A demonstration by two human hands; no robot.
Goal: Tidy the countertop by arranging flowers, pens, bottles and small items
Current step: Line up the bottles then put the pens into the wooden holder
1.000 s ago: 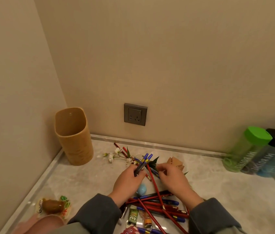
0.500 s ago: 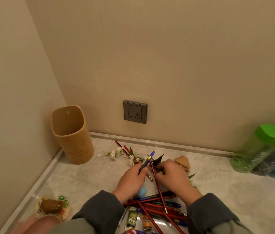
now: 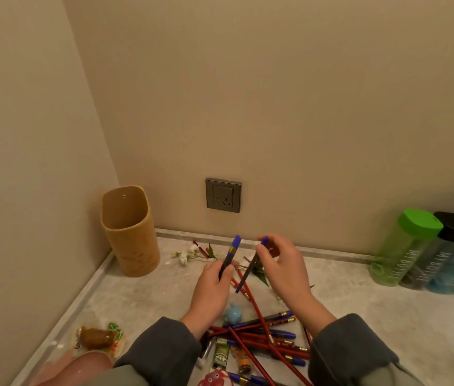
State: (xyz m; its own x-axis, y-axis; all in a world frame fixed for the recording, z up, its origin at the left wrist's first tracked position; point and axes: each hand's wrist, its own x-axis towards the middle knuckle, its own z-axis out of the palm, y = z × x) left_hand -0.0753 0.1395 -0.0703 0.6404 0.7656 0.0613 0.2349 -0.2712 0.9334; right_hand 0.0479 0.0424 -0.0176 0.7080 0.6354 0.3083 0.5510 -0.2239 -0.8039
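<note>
Left grip is curled round a blue pen; right grip pinches a second pen. Both pens stand steeply over the worktop, caps up. The open holder stands to the rear left, nearer the left grip.

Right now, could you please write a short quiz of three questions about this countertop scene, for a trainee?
1. True or false: the left hand holds a blue-capped pen and the right hand holds another pen.
2. Which lid colour has the bottle nearest the wall socket? A green, B black, C blue.
3. Fill in: the tan holder stands ____ in the corner.
Key: 1 true; 2 A; 3 upright.
</note>
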